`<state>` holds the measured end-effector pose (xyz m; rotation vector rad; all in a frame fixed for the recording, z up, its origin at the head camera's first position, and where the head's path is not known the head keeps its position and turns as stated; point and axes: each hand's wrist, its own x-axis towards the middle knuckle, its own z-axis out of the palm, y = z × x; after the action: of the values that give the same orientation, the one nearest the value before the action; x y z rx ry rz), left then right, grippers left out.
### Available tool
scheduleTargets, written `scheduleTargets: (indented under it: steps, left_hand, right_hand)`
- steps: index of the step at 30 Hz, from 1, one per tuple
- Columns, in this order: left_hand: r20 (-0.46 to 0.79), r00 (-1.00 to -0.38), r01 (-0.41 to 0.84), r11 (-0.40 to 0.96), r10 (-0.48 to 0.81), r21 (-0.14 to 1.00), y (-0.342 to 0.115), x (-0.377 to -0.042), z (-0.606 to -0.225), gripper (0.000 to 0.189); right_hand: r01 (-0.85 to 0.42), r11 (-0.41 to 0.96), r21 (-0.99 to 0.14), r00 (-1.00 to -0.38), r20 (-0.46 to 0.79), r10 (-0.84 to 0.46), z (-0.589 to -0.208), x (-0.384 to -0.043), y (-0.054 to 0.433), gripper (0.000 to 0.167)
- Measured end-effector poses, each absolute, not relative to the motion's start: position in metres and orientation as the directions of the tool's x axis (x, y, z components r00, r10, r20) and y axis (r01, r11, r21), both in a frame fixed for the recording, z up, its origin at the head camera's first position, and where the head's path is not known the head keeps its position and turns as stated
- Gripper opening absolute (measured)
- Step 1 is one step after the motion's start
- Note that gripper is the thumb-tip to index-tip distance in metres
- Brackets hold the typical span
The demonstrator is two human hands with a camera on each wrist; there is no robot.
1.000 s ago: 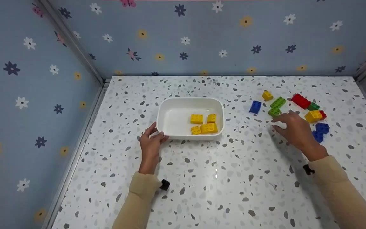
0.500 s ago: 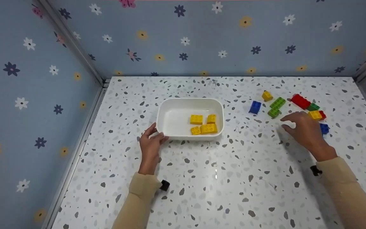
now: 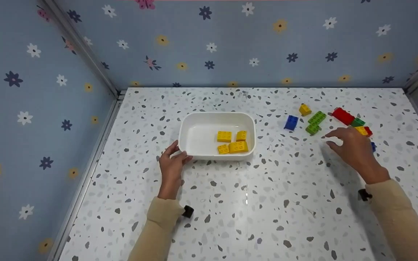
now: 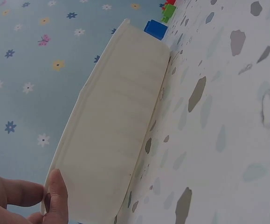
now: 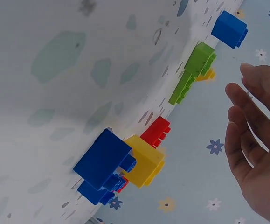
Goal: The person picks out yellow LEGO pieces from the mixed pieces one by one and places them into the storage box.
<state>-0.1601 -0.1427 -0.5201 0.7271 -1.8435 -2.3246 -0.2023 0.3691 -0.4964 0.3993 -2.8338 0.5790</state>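
A white plastic container [image 3: 201, 157] stands on the table with several yellow toy bricks [image 3: 224, 136] inside, toward its right end. My left hand [image 3: 172, 165] grips its near left corner, and the left wrist view shows the thumb [image 4: 57, 196] against the outer wall. Over the loose bricks at the right hovers my right hand [image 3: 354, 150], fingers bent loosely with nothing between them. Closest to it lie a yellow brick [image 5: 144, 161] and blue bricks [image 5: 103, 158], partly hidden by the hand in the head view. Green bricks [image 3: 316, 119] lie left of its fingertips.
Farther left in the group are a blue brick [image 3: 291, 122] and a small yellow brick [image 3: 305, 109]. A red brick [image 3: 343, 116] and a dark green one [image 3: 357, 122] lie behind the right hand. Flowered walls [image 3: 230, 43] bound the speckled table [image 3: 230, 217].
My right hand has moved to the right, away from the green bricks, and now covers more of the yellow and blue ones. The left hand and the container have stayed in place.
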Motion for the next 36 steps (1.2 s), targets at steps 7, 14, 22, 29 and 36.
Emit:
scheduleTargets:
  steps: [7,14,22,29,36]
  left_hand:
    - [-0.317,-0.879,-0.232,-0.261,-0.356,0.937,-0.143,-0.161,-0.521,0.057]
    - [-0.314,-0.88,-0.229,-0.262,-0.357,0.938,-0.142,-0.163,-0.522,0.057]
    - [-0.313,-0.881,-0.227,-0.264,-0.353,0.937,-0.142,-0.162,-0.522,0.057]
    - [-0.31,-0.882,-0.221,-0.267,-0.356,0.938,-0.142,-0.161,-0.522,0.058]
    - [-0.311,-0.883,-0.228,-0.259,-0.352,0.939,-0.143,-0.162,-0.523,0.059]
  right_hand:
    - [-0.249,0.893,-0.375,-0.962,0.204,-0.182,-0.496,-0.202,0.374,0.025]
    - [-0.203,0.898,-0.391,-0.976,0.15,-0.156,-0.492,-0.202,0.378,0.027]
    - [-0.183,0.902,-0.392,-0.979,0.153,-0.132,-0.494,-0.2,0.383,0.027]
    - [-0.196,0.901,-0.388,-0.974,0.186,-0.132,-0.496,-0.199,0.388,0.025]
    - [-0.232,0.904,-0.358,-0.955,0.259,-0.143,-0.497,-0.198,0.394,0.025]
